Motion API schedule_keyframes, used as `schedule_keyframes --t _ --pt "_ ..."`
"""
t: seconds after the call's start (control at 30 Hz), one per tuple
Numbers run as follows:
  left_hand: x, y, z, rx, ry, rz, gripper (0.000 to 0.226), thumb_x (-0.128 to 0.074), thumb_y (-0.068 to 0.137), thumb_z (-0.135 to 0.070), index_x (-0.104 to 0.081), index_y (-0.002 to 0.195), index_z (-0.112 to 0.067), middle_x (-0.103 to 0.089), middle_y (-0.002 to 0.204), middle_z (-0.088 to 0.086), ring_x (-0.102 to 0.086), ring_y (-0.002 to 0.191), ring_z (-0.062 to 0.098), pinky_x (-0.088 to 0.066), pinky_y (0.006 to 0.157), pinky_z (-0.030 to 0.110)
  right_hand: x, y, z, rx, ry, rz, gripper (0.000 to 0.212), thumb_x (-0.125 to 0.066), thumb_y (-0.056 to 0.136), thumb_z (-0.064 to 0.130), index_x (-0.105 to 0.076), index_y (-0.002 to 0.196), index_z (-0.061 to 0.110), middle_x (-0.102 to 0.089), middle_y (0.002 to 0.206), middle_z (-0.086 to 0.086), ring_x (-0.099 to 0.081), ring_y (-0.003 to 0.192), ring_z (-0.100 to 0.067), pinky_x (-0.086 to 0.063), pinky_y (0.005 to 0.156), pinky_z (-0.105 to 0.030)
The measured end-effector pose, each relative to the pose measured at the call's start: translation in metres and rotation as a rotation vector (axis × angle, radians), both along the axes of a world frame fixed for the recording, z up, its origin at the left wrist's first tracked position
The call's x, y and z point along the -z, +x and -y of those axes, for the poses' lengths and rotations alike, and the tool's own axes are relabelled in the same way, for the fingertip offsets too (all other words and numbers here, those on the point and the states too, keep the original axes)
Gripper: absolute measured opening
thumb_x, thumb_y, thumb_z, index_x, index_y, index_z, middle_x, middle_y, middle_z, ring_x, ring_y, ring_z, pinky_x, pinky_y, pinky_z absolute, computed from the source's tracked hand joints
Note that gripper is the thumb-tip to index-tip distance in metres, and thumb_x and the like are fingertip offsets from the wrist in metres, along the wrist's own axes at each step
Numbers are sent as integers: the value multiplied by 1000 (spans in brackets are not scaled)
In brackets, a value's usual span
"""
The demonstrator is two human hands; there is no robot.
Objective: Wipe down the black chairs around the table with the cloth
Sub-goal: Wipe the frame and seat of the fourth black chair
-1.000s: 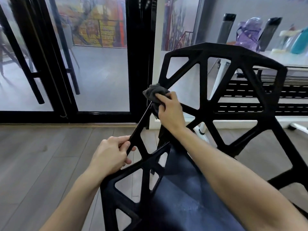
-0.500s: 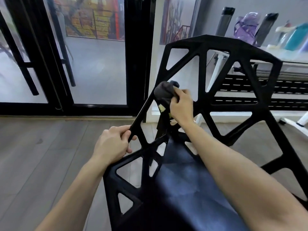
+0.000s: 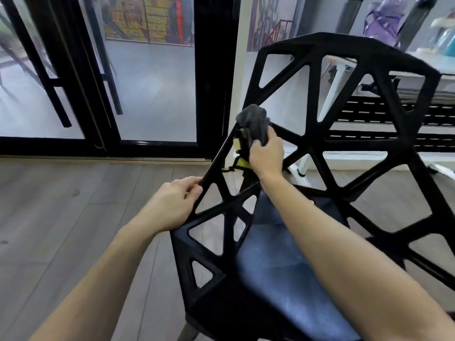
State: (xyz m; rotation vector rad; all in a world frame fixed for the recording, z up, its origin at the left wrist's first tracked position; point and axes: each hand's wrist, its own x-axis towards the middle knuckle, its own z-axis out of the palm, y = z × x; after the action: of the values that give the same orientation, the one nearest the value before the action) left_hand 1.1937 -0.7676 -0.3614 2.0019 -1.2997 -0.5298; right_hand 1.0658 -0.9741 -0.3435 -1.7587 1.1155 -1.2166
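On the black chair [image 3: 317,153] — right hand [image 3: 267,157] clutches the cloth [image 3: 253,121], left hand [image 3: 172,205] grips the frame edge.

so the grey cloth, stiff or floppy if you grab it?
Likely floppy: the cloth bunches into soft folds where the right hand grips it against the chair strut. Probably light, since it drapes without sagging the grip. Fabric should not slip easily.

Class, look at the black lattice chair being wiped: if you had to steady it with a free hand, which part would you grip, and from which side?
Probably the thin slanted bar on the chair frame's left edge, approached from the left, outside the frame. It is narrow enough for fingers to curl round and has open gaps beside it; the left hand already grips there while the right hand rubs the cloth.
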Motion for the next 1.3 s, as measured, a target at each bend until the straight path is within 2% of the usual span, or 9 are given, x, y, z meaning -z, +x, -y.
schedule_keyframes --t 0.1,0.2,0.3,0.47,0.63,0.8,1.0,1.17,1.3 --pt "-7 23 -30 70 139 -186 21 -61 110 -29 -70 128 -27 -80 104 -3 -78 94 16 -67 77 37 39 -2 -69 -194 -115 -123 52 -54 98 6 -51 145 27 -47 130 -1 -54 95 1 -41 86 -4" --pt "-8 31 -58 161 236 -338 24 -67 106 -10 -70 127 -21 -82 110 1 -80 99 21 -68 78 43 73 -41 -126 -459 -291 -298 56 -60 94 2 -49 144 27 -42 141 3 -53 103 -7 -46 94 -23" --pt "-2 28 -62 169 234 -354 34 -65 104 1 -68 130 -19 -82 112 3 -80 100 25 -68 80 45 57 -29 -92 -299 -258 -278 58 -55 94 2 -50 144 31 -48 135 2 -58 107 -19 -54 99 -45" --pt "7 22 -68 90 166 -372 33 -64 102 7 -72 127 -14 -83 107 4 -81 98 25 -66 75 35 68 -36 -138 -469 -454 -409 59 -59 93 6 -53 148 26 -46 135 -1 -58 106 -24 -56 90 -31" --pt "14 23 -83 34 124 -542 25 -72 101 -5 -73 126 -6 -82 110 14 -80 105 31 -67 82 37 46 -20 -151 -456 -498 -471 50 -71 92 58 -63 134 31 -44 137 0 -54 117 -22 -54 94 -36" --pt "8 28 -89 -10 146 -497 27 -55 107 5 -66 128 -7 -81 107 15 -80 99 33 -68 84 46 74 -82 -184 -626 -644 -529 41 -76 94 43 -67 131 28 -58 128 4 -57 111 -23 -56 88 -41" --pt "-3 15 -70 -53 43 -413 55 -31 117 -51 -76 121 -19 -82 107 3 -79 101 20 -62 97 42 52 -26 -177 -432 -583 -569 41 -70 98 40 -58 135 26 -54 126 -1 -58 106 -23 -58 79 -40" --pt "-5 11 -62 -81 11 -342 52 -37 117 -46 -79 111 -15 -83 99 2 -80 90 21 -62 95 41 78 -114 -212 -639 -659 -565 26 -71 97 40 -73 119 26 -57 107 2 -59 94 -24 -55 73 -40" --pt "-5 10 -60 -74 0 -255 44 -43 116 -39 -79 107 -15 -81 95 5 -78 86 19 -63 94 43 60 -48 -191 -476 -586 -558 31 -73 95 42 -71 119 22 -56 112 -1 -58 100 -22 -51 76 -34"
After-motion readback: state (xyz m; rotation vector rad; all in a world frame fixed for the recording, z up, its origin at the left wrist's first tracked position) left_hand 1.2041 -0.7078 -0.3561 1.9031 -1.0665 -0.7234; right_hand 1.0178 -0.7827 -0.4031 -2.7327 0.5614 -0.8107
